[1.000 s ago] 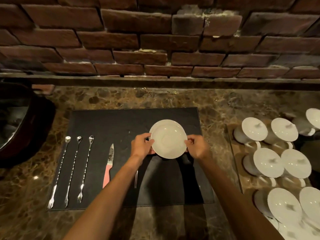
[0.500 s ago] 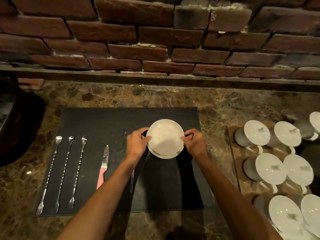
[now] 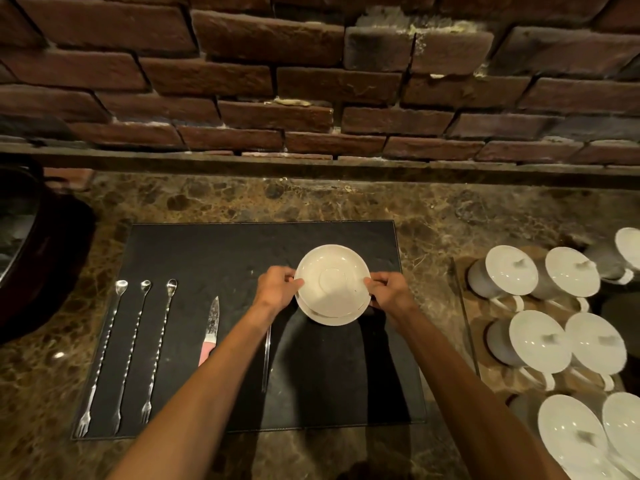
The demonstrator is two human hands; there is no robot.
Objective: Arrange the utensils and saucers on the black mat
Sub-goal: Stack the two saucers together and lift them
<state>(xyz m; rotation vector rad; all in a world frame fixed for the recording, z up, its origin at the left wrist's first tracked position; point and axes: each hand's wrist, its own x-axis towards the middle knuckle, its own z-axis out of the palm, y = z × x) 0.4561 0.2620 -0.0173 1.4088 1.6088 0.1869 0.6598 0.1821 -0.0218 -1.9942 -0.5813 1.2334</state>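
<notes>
A black mat (image 3: pixel 214 258) lies on the marble counter. Over its right half I hold a white saucer (image 3: pixel 332 278) by its rim, my left hand (image 3: pixel 277 287) on the left edge and my right hand (image 3: pixel 389 291) on the right edge. A second saucer (image 3: pixel 337 318) shows just beneath it, offset toward me. Three long twisted bar spoons with fork ends (image 3: pixel 133 351) lie side by side on the mat's left part. A pink-handled knife (image 3: pixel 210 329) lies to their right. A thin metal utensil (image 3: pixel 266 358) lies partly hidden under my left forearm.
Several white lidded cups (image 3: pixel 540 341) stand on a tray at the right, beside the mat. A dark round vessel (image 3: pixel 38 265) sits at the left edge. A brick wall with a ledge (image 3: pixel 311 161) runs along the back of the counter.
The saucer in my hands has come down from a tilted, raised pose onto a second saucer below it. The camera has shifted slightly.
</notes>
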